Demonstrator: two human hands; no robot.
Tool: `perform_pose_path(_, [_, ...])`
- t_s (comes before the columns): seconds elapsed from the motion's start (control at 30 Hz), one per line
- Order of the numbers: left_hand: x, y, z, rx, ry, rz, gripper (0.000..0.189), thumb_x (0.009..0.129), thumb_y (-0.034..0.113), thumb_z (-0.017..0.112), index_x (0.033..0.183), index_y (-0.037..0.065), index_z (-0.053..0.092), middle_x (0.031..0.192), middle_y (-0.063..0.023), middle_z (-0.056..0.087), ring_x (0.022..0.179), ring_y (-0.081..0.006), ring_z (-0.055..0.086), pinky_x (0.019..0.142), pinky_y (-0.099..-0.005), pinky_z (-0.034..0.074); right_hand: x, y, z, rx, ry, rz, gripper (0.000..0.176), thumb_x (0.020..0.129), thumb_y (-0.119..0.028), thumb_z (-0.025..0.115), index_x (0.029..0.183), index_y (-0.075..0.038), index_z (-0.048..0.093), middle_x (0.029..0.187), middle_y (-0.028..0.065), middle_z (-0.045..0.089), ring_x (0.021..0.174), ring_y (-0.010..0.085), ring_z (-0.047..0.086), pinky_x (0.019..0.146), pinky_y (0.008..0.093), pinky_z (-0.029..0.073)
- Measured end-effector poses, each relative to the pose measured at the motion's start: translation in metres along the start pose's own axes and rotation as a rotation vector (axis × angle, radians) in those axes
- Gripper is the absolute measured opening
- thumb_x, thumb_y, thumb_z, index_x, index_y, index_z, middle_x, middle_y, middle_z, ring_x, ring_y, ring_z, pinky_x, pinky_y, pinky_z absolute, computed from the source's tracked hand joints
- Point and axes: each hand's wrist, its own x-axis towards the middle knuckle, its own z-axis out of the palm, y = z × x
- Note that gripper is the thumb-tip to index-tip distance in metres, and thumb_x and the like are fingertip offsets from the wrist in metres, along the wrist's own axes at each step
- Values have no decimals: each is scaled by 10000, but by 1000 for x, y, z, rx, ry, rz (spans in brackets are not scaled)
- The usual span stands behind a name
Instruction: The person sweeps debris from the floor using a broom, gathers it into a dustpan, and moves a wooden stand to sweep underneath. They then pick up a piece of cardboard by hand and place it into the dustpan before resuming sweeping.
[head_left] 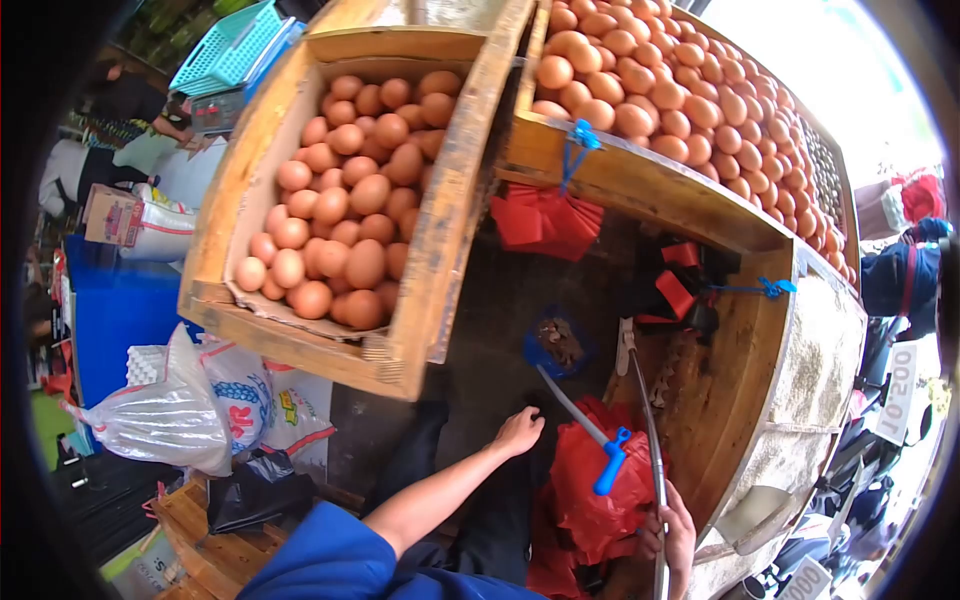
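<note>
Head view: at the left, a white sack [165,415] leans by a blue counter [120,310]. A wooden crate [440,230] of brown eggs [335,220] tilts over dark ground. The left hand [520,432] reaches down with its fingers curled and the tips hidden. Red plastic bags [590,490] lie under a blue-handled tool [610,462]. The right hand [675,535] closes its fingers on the bags. A 2nd crate [640,180] stands above.

You wear a blue shirt with a short sleeve [330,560], which ends near the elbow of your left arm and shows soft folds in the cloth. Below it the forearm is bare down to your left hand [518,432], and your right hand [675,535] is bare too. Under the arm there is dark cloth [500,520], which looks like trousers.
</note>
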Motion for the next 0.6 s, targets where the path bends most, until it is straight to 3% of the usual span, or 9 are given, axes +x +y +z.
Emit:
perform_pose_path(0.1, [-59,-43,-54,208,-99,101,399,875,303,487,1144,16,556,1035,-213,637,1006,-371,593,886,-436,462,-14,-8,37,225,-57,53,533,918,-93,401,1432,-153,270,629,2,340,392,82,317,326,217,299])
perform_pose_path(0.17, [-101,-85,-77,374,-314,191,369,855,292,501,1075,13,599,1002,-219,641,985,-379,597,866,-455,467,-16,-11,72,436,-56,64,515,925,-85,390,1424,-151,283,634,-4,338,393,63,295,323,200,277])
perform_pose_path(0.23, [-154,-97,-101,492,-594,142,370,844,309,498,1024,14,629,1011,-233,635,968,-389,599,855,-474,467,-8,-6,99,556,-163,26,485,946,-93,383,1420,-136,288,644,-20,315,414,56,306,329,191,269])
perform_pose_path(0.3, [-199,-131,-105,493,-754,131,436,873,366,468,1107,19,588,1020,-247,628,982,-401,593,865,-479,462,6,4,130,622,-175,23,480,956,-106,389,1422,-157,284,640,-21,306,428,60,317,341,198,281])
perform_pose_path(0.37, [-243,-160,-100,462,-726,57,488,906,417,430,1187,30,528,1043,-252,622,999,-413,584,869,-482,457,25,20,158,611,-170,49,475,960,-115,395,1419,-179,290,645,-24,316,429,64,311,350,215,291])
perform_pose_path(0.43, [-258,-157,-107,558,-769,1,473,954,406,379,1204,19,487,1001,-231,635,988,-398,591,899,-454,438,53,54,164,442,-182,30,481,955,-110,396,1418,-194,295,660,-23,343,431,72,321,358,224,300])
perform_pose_path(0.5, [-261,-116,-134,615,-850,-7,429,945,377,396,1110,8,539,970,-224,641,948,-388,606,841,-453,453,76,89,168,215,-108,6,499,954,-104,400,1431,-182,278,600,-29,321,407,70,312,351,216,292])
perform_pose_path(0.57, [-267,-101,-146,514,-984,-15,404,907,388,433,963,20,589,979,-203,649,936,-389,613,821,-466,464,101,133,158,-107,-55,-25,527,933,-125,450,1432,-139,280,612,-8,413,400,82,356,356,230,330])
perform_pose_path(0.6, [-270,-88,-154,510,-948,7,306,870,295,495,856,11,607,919,-202,650,904,-359,626,772,-431,481,131,184,136,-404,-3,-245,539,920,-141,470,1427,-118,286,656,33,494,436,136,445,405,278,391])
